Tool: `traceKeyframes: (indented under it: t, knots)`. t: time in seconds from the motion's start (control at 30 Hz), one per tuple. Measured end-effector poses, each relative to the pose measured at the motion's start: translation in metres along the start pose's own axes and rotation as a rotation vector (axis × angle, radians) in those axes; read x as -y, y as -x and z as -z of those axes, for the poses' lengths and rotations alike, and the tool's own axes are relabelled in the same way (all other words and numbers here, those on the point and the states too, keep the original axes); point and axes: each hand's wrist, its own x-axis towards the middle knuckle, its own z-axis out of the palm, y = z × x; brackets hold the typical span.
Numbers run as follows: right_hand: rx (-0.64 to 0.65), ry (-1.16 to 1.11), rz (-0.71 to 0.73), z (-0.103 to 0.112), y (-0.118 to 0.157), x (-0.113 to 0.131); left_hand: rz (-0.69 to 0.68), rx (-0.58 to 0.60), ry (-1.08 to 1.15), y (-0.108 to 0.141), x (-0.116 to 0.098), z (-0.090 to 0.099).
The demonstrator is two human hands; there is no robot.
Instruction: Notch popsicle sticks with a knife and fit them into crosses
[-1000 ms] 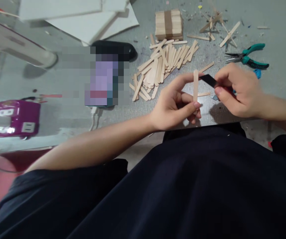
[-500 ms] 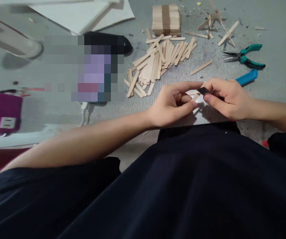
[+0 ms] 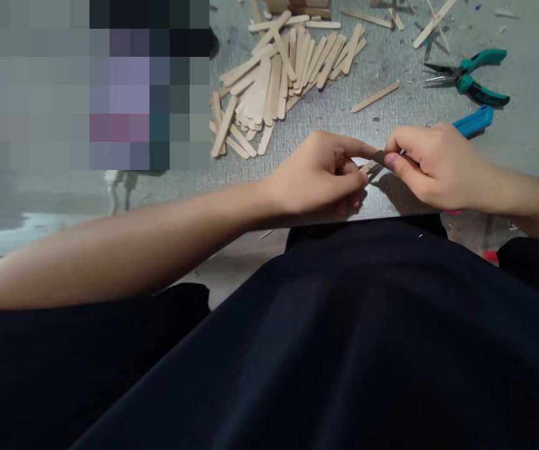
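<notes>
Near the table's front edge, my left hand (image 3: 328, 172) pinches a pale wooden stick (image 3: 369, 167) between thumb and fingers, its index finger reaching toward the other hand. My right hand (image 3: 431, 164) grips a small dark flat piece (image 3: 380, 157) between thumb and index finger. This dark piece lies against the upper end of the stick, and the two hands almost meet there. How much of the stick is inside my left hand is hidden.
A heap of wooden sticks (image 3: 269, 81) lies beyond my left hand, with a single stick (image 3: 375, 97) to its right. Pliers with green handles (image 3: 464, 76) and a blue cutter (image 3: 474, 122) lie beyond my right hand. A white cable (image 3: 112, 190) is at the left.
The view has shifted closer to the table and right, so the sticks sit higher. The dark piece has tilted and shows a narrower face. Both hands keep their hold.
</notes>
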Motion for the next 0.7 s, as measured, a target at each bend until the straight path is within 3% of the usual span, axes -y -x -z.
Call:
traceKeyframes:
  t: [0.23,0.5,0.7]
  knots:
    - [0.171,0.201,-0.094,-0.005,-0.007,0.005,0.113,-0.025,-0.144,-0.004,-0.014,-0.002]
    - [0.217,0.235,-0.097,-0.005,-0.011,0.010,0.126,0.011,-0.225,-0.007,-0.010,0.004]
    - [0.211,0.214,-0.082,-0.006,-0.010,0.007,0.199,-0.037,-0.222,-0.004,-0.024,-0.003]
